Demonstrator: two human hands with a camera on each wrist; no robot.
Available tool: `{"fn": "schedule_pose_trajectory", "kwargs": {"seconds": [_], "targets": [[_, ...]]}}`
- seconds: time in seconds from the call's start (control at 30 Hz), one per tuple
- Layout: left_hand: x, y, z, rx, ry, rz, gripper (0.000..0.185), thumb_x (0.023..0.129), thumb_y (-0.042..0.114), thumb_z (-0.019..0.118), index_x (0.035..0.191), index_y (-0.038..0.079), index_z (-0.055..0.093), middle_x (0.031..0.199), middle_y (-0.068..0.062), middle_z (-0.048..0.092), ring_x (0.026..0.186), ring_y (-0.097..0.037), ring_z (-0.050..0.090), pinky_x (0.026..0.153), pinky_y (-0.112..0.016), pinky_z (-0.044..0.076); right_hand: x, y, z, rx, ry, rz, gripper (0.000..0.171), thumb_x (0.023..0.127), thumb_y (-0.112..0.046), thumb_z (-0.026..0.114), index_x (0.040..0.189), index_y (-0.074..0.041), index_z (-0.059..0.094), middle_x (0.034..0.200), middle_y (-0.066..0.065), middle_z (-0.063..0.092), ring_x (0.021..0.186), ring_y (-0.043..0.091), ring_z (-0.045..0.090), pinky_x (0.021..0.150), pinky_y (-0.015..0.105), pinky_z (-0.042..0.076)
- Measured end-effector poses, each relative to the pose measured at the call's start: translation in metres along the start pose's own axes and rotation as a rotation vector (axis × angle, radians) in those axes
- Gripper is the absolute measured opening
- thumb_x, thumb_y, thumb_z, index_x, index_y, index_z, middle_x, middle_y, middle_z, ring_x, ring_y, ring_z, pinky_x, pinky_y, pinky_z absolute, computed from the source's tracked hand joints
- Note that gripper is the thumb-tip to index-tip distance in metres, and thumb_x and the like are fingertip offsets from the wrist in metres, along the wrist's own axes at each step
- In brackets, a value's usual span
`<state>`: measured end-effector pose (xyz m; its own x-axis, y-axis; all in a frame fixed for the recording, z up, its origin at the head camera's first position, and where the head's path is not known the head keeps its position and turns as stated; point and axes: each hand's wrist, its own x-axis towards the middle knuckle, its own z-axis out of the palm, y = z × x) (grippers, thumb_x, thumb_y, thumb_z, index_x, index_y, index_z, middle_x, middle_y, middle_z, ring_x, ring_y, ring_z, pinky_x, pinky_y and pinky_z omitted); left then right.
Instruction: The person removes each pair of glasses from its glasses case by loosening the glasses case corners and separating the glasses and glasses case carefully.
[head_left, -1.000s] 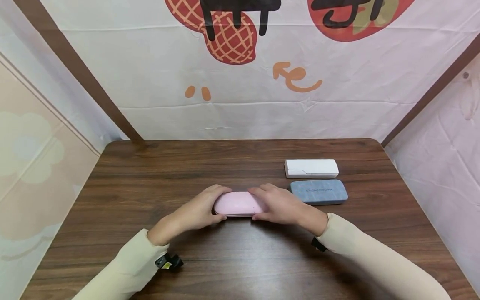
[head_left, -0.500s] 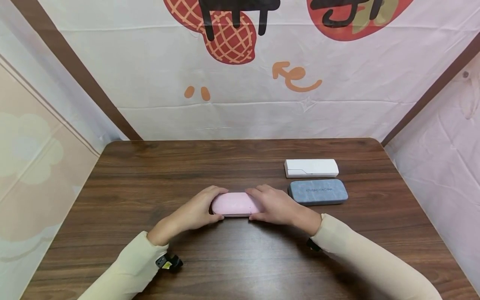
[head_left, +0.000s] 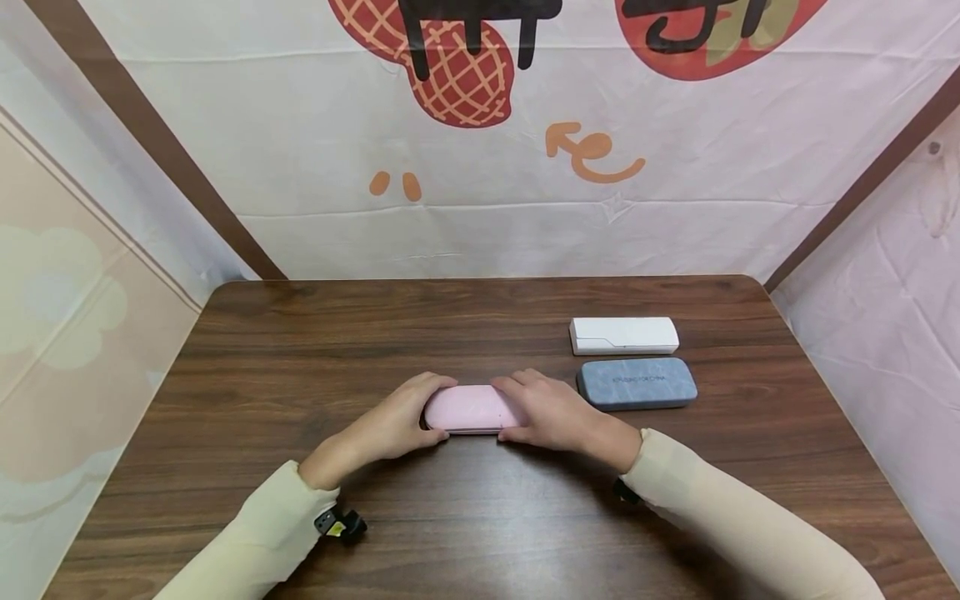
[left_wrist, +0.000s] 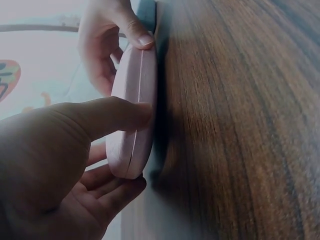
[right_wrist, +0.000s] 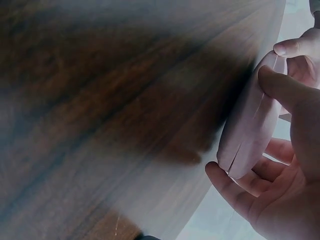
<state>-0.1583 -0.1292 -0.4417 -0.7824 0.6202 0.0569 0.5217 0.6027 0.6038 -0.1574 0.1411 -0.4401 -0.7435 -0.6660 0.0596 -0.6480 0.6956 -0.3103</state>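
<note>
Pink case is between both hands, not yet let go

The left hand (head_left: 401, 419) and the right hand (head_left: 551, 414) both hold the pink case (head_left: 474, 407), one at each end. Each hand is partly curled, only as wide as the case: the thumb lies on the side near to the person, and the other fingers go around the far side. The case is low over the table (head_left: 337, 333); whether it touches the wood, I cannot tell.

About the progress, I judge that the grasping is done, because both ends are well held. The lid looks closed: the wrist views show the seam (left_wrist: 140, 85) as a thin line, a little darker toward one end, so I cannot be sure it is fully pressed together. Opening, if it is wanted, is not done, and releasing the case is left also.

Just beyond the right hand, toward its outer side, lies the blue case (head_left: 637, 383). The white case (head_left: 624, 335) lies behind it, farther from both hands. Both look closed and neither is held.
</note>
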Motion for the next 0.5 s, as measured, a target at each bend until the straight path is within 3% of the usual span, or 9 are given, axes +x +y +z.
{"fn": "schedule_pose_trajectory", "kwargs": {"seconds": [0.5], "targets": [[0.0007, 0.0013, 0.0021, 0.011, -0.02, -0.016, 0.063, 0.08, 0.008, 0.085, 0.135, -0.002, 0.055, 0.13, -0.014, 0.059, 0.122, -0.03, 0.055, 0.103, -0.049, 0.045, -0.0027, 0.0013, -0.0025, 0.012, -0.013, -0.019, 0.075, 0.083, -0.041, 0.084, 0.143, -0.007, 0.055, 0.124, 0.009, 0.064, 0.112, 0.024, 0.06, 0.085, 0.042, 0.055]]}}
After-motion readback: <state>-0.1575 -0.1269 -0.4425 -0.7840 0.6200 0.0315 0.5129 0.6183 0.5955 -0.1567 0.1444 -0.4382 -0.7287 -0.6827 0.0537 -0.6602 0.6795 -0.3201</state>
